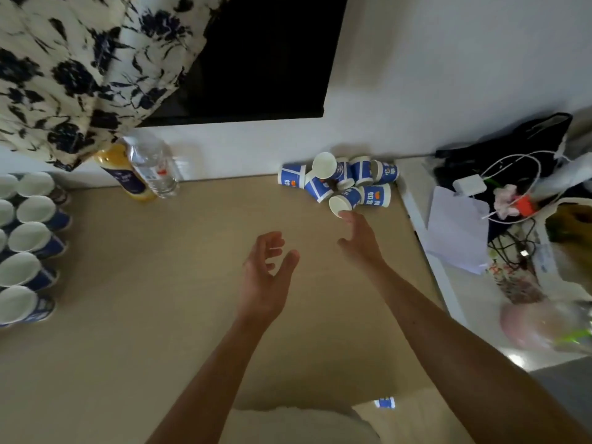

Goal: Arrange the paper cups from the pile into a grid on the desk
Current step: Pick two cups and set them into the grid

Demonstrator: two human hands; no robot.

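A pile of blue-and-white paper cups (339, 182) lies tumbled at the back right of the tan desk (160, 299), against the wall. Several cups (27, 241) stand upright in rows at the desk's left edge, their white insides showing. My right hand (360, 238) reaches toward the pile with straight fingers, its fingertips touching the rim of the nearest cup (344, 201), which lies on its side. My left hand (267, 274) hovers over the middle of the desk with loosely curled fingers, holding nothing.
A clear water bottle (153, 166) and a yellow bottle (125, 174) stand at the back left under a flowered cloth (70, 68). A dark screen (266, 59) hangs on the wall. Papers (455, 232), cables, a charger (469, 184) and bags crowd the white surface to the right.
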